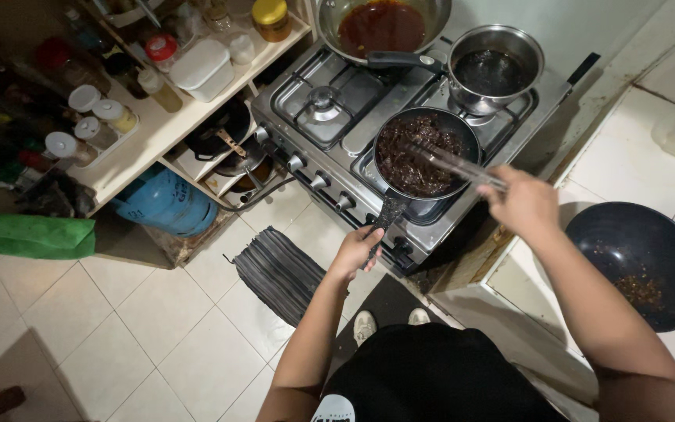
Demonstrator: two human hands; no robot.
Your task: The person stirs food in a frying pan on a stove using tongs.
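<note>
A black frying pan [394, 123] full of dark shredded food sits on the near right burner of a steel gas stove [353, 117]. My left hand [357, 250] grips the pan's speckled handle [388, 212] at the stove's front edge. My right hand [521, 202] holds metal tongs [451, 160], whose tips reach into the food in the pan.
A wok of dark red sauce [383, 25] and a steel saucepan [494, 70] stand on the back burners. An empty black wok with crumbs [641, 262] rests on the white counter at right. Shelves with jars [158, 86], a blue gas cylinder [167, 202] and a striped mat [279, 273] lie to the left.
</note>
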